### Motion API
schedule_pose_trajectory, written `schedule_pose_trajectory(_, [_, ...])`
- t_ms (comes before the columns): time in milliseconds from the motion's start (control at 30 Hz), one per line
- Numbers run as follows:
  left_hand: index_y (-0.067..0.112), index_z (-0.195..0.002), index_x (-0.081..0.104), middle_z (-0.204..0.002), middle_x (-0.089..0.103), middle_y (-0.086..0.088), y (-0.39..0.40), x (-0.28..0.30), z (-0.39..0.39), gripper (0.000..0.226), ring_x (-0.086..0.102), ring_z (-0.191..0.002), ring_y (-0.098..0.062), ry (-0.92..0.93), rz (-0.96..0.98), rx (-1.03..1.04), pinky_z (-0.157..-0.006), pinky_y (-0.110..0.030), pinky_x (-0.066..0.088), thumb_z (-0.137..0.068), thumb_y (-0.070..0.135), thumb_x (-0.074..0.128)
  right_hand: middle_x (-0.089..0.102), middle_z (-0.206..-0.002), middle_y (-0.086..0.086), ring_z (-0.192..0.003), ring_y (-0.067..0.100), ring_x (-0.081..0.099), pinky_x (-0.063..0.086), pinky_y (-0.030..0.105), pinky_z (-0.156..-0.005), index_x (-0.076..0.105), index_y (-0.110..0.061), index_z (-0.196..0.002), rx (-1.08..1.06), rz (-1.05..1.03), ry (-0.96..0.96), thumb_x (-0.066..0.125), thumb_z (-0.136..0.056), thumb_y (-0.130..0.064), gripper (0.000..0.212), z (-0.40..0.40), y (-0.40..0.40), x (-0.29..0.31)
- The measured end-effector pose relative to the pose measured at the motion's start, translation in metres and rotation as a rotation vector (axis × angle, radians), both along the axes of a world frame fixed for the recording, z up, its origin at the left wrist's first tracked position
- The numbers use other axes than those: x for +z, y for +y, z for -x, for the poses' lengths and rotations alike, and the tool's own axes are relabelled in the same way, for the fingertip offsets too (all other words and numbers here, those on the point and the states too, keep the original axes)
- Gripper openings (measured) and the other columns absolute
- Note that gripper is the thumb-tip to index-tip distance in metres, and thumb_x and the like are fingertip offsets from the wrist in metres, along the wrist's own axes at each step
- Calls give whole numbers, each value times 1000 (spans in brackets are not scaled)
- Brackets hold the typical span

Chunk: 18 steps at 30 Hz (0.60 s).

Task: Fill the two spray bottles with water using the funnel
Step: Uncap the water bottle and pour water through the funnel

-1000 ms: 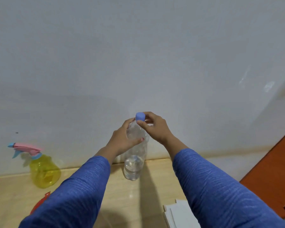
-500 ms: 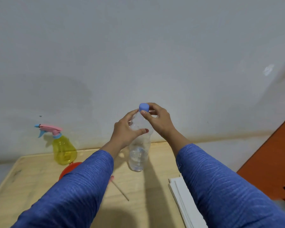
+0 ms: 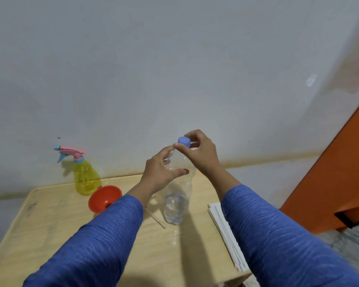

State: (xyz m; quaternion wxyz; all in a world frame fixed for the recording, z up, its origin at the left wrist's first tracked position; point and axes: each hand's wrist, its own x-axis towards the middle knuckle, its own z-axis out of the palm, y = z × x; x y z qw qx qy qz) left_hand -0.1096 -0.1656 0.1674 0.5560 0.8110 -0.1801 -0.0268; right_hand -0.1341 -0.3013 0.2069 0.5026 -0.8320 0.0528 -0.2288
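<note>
A clear plastic water bottle [image 3: 177, 200] stands on the wooden table [image 3: 50, 222] with a little water at its bottom. My left hand [image 3: 161, 172] grips its upper body. My right hand [image 3: 199, 152] pinches the blue cap [image 3: 184, 141] on its neck. A yellow spray bottle [image 3: 86, 177] with a pink and blue trigger head stands at the table's back left. A red funnel [image 3: 104, 198] lies on its side between the spray bottle and my left forearm. Only one spray bottle is in sight.
A thin stick [image 3: 157, 219] lies on the table left of the water bottle's base. A stack of white sheets [image 3: 222, 226] sits at the table's right edge. A grey wall stands close behind the table. An orange cabinet [image 3: 340, 183] is at the right.
The view has tilted down and shifted left, bringing more of the table and the red funnel into sight. Both hands stay on the water bottle and its cap.
</note>
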Motion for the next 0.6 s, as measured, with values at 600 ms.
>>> schedule_pose_trajectory(600, [39, -131, 42, -137, 51, -2, 2, -1, 1, 81, 52, -121, -15, 34, -33, -43, -85, -20, 38, -62, 33, 85, 54, -109, 0, -93, 9, 49, 36, 9, -71, 67, -18, -112, 237, 300, 149, 72, -80, -30, 35, -2, -20, 33])
